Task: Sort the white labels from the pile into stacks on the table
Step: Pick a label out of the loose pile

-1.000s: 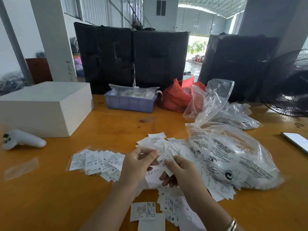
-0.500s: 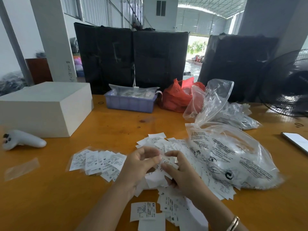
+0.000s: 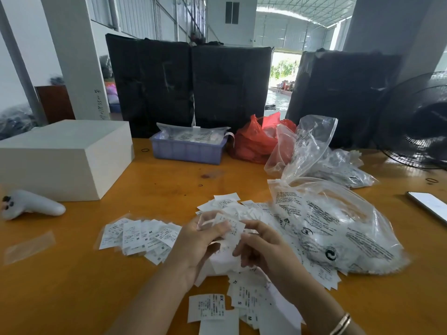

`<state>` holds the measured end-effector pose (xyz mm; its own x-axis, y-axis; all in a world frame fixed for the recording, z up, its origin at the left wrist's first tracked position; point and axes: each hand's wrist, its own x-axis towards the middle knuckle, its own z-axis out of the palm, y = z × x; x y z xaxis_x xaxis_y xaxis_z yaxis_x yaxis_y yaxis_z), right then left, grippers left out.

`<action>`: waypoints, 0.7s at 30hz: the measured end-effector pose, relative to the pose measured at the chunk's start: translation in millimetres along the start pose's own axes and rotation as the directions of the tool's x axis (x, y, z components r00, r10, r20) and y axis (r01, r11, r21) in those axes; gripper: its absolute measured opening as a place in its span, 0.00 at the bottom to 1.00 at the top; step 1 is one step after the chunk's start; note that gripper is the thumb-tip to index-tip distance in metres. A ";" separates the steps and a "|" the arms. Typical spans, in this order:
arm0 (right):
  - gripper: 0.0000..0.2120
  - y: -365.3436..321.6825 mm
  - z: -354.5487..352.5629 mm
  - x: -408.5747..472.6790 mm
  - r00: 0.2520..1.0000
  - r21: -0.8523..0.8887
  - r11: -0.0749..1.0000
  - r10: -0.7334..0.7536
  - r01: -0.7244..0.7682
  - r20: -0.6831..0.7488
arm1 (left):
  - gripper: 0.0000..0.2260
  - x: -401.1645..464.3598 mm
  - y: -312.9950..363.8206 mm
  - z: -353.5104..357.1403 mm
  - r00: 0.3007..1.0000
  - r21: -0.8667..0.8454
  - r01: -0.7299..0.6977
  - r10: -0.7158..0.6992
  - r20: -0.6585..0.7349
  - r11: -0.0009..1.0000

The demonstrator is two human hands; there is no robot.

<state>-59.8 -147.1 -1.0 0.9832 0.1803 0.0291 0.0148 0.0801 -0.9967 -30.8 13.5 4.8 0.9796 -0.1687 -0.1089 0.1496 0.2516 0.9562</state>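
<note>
Up at the far side of the table (image 3: 72, 286) we see a lilac plastic bin (image 3: 186, 151) with clear packets of printed labels lying in it. Just to its right sits a red plastic bag (image 3: 251, 143), bunched and closed enough that we cannot tell its contents. A large clear printed bag (image 3: 338, 228) lies on the right of the table, stuffed with white pieces, its lower edge resting over the loose pile of white labels (image 3: 242, 209). Behind it an emptier clear bag (image 3: 307, 146) stands open, and a further clear bag (image 3: 343, 170) of packets lies beyond. A white box (image 3: 63, 158) stands at the left, closed.

Our left hand (image 3: 200, 240) has its fingers curled, pinching a white label (image 3: 232, 228) held above the pile. Our right hand (image 3: 263, 247) is beside it with fingers bent, the thumb and forefinger touching the same label's right edge. A fanned stack of labels (image 3: 140, 235) lies left of the hands, and another stack (image 3: 244, 301) lies below them.
</note>
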 end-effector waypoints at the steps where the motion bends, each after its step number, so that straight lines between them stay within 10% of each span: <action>1: 0.09 -0.1 0.6 0.1 1.000 -0.012 1.000 0.005 -0.005 -0.002 | 0.15 -0.4 -1.4 0.9 1.000 0.013 0.006 -0.006 0.018 1.000; 8: 0.05 0.5 2.7 0.2 0.998 -0.034 0.999 0.011 -0.013 -0.055 | 0.40 -1.4 -6.7 6.0 0.998 0.090 0.034 -0.038 0.048 0.995; 16: 0.06 0.4 0.1 2.8 0.976 0.022 1.000 -0.006 0.011 -0.217 | 0.10 0.4 -1.7 4.0 0.999 0.066 0.039 -0.041 0.016 0.997; 21: 0.08 2.6 5.0 1.7 0.973 -0.037 0.999 -0.038 0.030 -0.227 | 0.11 -0.8 -6.7 4.8 0.999 0.162 0.004 -0.010 0.037 0.987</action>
<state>-59.1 -141.7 -3.2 0.9976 -0.0502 0.0486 0.0511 0.0489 -0.9975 -33.3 7.4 -0.2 0.9725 -0.2064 -0.1082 0.1295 0.0929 0.9872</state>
